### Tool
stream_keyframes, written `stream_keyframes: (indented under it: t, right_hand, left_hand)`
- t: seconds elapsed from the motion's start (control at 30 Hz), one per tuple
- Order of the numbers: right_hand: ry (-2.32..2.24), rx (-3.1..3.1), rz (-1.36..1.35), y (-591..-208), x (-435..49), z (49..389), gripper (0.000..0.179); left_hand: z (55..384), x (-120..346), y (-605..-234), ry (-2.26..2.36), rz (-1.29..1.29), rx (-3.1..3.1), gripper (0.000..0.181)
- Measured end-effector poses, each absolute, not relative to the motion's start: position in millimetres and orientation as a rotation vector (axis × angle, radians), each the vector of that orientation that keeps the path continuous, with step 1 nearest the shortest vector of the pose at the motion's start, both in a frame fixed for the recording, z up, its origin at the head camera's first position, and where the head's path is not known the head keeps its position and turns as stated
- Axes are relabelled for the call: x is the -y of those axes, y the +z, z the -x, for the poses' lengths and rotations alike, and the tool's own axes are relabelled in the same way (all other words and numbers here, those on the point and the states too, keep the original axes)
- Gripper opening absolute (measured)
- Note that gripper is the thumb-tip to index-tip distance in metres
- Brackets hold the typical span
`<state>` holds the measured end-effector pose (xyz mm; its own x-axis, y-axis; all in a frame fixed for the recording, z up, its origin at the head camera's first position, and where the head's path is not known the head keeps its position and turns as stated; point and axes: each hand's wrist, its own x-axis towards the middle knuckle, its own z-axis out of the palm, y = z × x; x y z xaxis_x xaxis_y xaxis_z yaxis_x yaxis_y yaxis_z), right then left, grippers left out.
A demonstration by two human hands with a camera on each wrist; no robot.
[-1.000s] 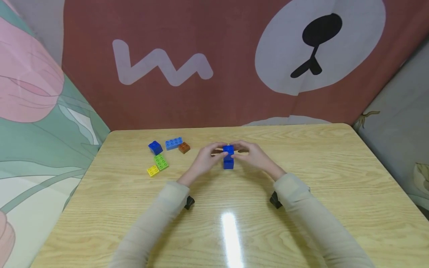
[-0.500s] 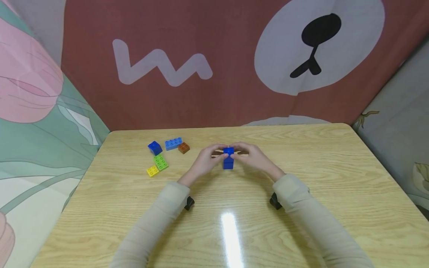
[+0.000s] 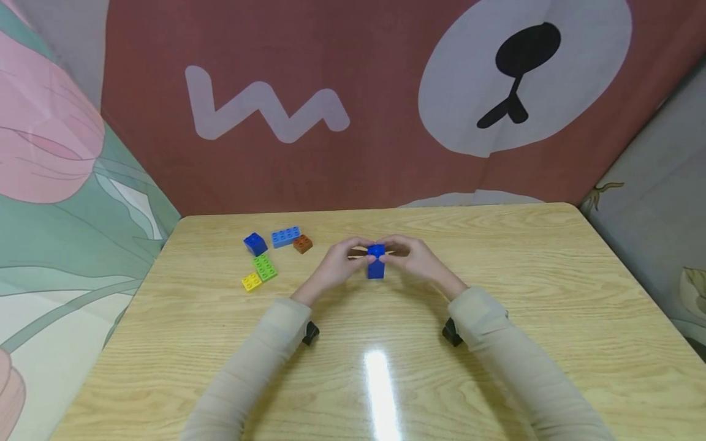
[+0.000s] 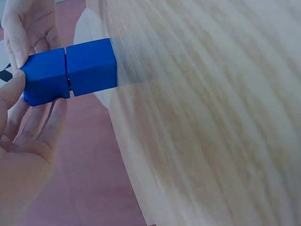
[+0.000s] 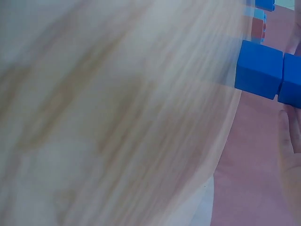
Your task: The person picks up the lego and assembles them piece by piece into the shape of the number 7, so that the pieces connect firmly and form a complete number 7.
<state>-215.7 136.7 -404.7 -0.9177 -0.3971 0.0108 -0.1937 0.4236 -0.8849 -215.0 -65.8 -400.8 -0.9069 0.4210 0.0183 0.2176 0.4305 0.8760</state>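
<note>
Two dark blue building blocks stand one on the other near the middle of the table. My left hand (image 3: 341, 263) and right hand (image 3: 413, 257) pinch the upper block (image 4: 45, 76) from both sides, thumbs at the near face and fingers behind. Below it, the lower block (image 3: 375, 271) rests upright on the wood. A thin seam with a sliver of gap shows between the two in the left wrist view. From the right wrist, the lower block (image 5: 259, 69) is seen whole, while the upper one is cut off by the frame edge.
Left of the hands on the table (image 3: 496, 257) lie a dark blue block (image 3: 255, 244), a lighter blue brick (image 3: 285, 236), a brown brick (image 3: 303, 244), a green brick (image 3: 265, 267) and a yellow brick (image 3: 251, 281). A printed cloth hangs behind the table's back edge.
The upper blue block has come down with both hands onto the lower one, and the gap between them has narrowed. The loose bricks stay where they were.
</note>
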Motion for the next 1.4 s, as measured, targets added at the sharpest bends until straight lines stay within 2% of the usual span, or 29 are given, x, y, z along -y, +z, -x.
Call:
stream_keyframes:
  t: [0.43, 1.4]
  right_hand:
    - [-1.508, -2.451, 0.464, -402.3, -135.2, 215.1, 0.039]
    - [-1.420, -2.485, 0.572, -401.6, -134.7, 216.2, 0.040]
  left_hand:
    - [218.3, 67.4, -397.8, 1.554, -0.376, -2.314, 0.037]
    - [216.5, 64.8, -392.8, 1.470, -0.365, -2.388, 0.037]
